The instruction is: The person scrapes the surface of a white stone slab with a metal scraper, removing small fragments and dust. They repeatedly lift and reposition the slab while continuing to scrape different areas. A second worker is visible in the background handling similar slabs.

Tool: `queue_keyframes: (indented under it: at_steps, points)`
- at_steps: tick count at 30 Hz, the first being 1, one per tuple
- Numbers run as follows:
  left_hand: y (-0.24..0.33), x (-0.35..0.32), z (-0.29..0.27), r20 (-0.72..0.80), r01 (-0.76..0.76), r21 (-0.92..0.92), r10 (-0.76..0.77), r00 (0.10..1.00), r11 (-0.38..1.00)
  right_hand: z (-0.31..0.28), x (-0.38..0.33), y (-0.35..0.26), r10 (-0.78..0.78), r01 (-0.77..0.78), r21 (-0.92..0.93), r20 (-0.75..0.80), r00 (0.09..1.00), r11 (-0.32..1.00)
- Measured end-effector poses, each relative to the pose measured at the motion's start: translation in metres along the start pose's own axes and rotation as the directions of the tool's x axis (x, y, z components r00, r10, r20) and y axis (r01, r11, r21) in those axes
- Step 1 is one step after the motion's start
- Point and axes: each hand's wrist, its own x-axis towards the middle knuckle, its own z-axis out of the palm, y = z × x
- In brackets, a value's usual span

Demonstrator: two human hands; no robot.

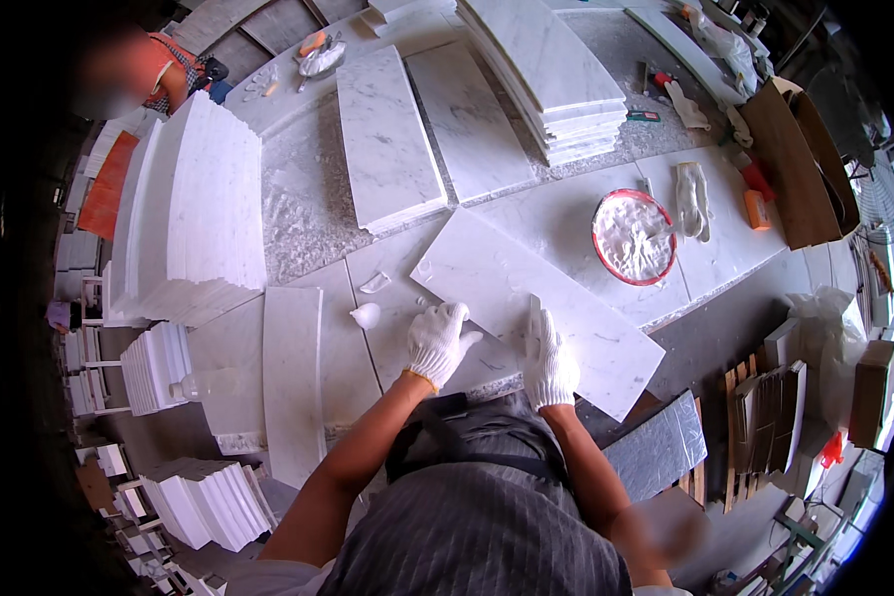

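Both my hands wear white knit gloves. My left hand [437, 341] lies flat, fingers spread, on the near edge of a long white marble slab [566, 298] that sits at an angle on the workbench. My right hand [549, 360] presses flat on the same slab, a little to the right. Neither hand grips anything. A small white lump [366, 315] of paste lies on the bench just left of my left hand.
A red-rimmed bowl [633, 237] of white paste stands beyond the slab, with a pair of gloves [692, 199] beside it. Marble stacks rise at the left [194, 209] and far centre [556, 74]. Another person [134, 70] is at the far left. A cardboard box [800, 169] stands right.
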Motion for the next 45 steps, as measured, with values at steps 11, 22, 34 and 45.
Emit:
queue_keyframes:
  at_steps: [11, 22, 34, 45]
  points:
    - [0.001, 0.049, -0.013, 0.399, -0.072, 0.125, 0.016, 0.917, 0.990, 0.027, 0.019, -0.027, 0.142, -0.150, 0.069, 0.116, 0.983, 0.986]
    - [-0.003, 0.054, 0.005, 0.387, -0.182, 0.226, 0.083, 0.918, 0.957, 0.059, 0.025, -0.032, 0.202, -0.191, 0.124, -0.084, 0.976, 0.974]
    - [-0.010, 0.052, 0.002, 0.318, -0.278, 0.223, 0.200, 0.927, 0.934, 0.061, 0.027, -0.047, 0.233, -0.209, 0.213, -0.094, 0.968, 0.954]
    - [-0.007, 0.056, -0.011, 0.415, -0.300, 0.152, 0.214, 0.884, 0.942, 0.068, 0.027, -0.050, 0.238, -0.204, 0.195, -0.171, 0.956, 0.959]
